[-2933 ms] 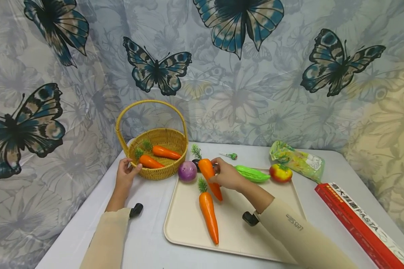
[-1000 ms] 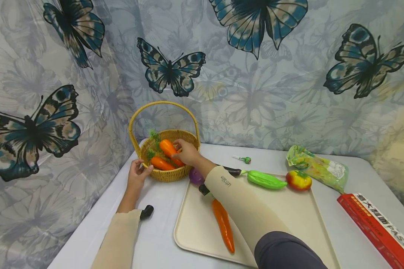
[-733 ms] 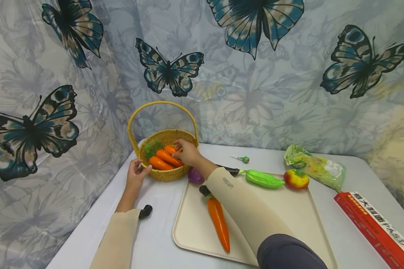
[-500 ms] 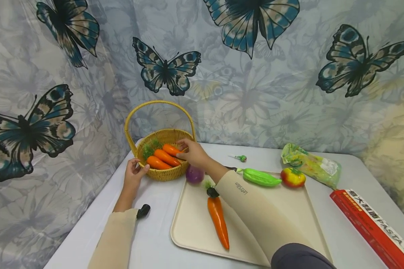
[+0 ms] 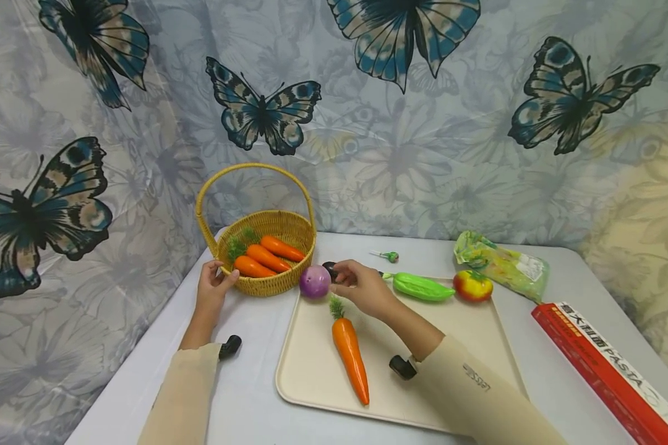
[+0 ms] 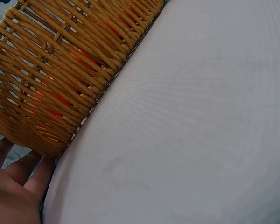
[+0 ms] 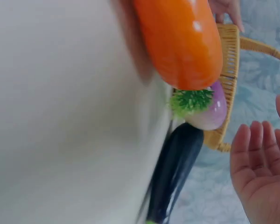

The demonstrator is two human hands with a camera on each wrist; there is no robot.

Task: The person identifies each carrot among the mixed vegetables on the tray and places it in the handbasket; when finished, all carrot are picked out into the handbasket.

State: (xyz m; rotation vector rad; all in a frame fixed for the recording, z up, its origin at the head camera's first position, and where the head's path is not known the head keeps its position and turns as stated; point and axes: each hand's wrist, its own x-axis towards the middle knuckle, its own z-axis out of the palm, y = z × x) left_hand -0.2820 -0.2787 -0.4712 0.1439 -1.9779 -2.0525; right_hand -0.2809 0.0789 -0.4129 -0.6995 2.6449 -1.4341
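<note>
At the rim of the yellow wicker basket (image 5: 273,285), my left hand (image 5: 210,290) holds on by its left side; in the left wrist view its fingers (image 6: 35,175) touch the woven wall. Three orange carrots (image 5: 268,258) lie in the basket. My right hand (image 5: 364,289) hovers empty over the tray's far left part, hiding the middle of a dark eggplant (image 5: 329,269). The right wrist view shows this hand's fingers (image 7: 256,140) loosely extended, apart from the eggplant. A round purple vegetable (image 5: 314,282) sits between hand and basket. Another carrot (image 5: 351,358) lies on the beige tray (image 5: 306,389).
A green bitter melon (image 5: 423,287) and a red-yellow fruit (image 5: 473,286) lie along the tray's far edge. Behind are a lollipop (image 5: 388,256) and a green plastic packet (image 5: 506,262). A long red pasta box (image 5: 601,364) lies at right. Patterned cloth hangs behind the table.
My right hand carried a carrot from the tray into the basket, let it go beside two others, and came back right over the eggplant. My left hand stayed on the basket.
</note>
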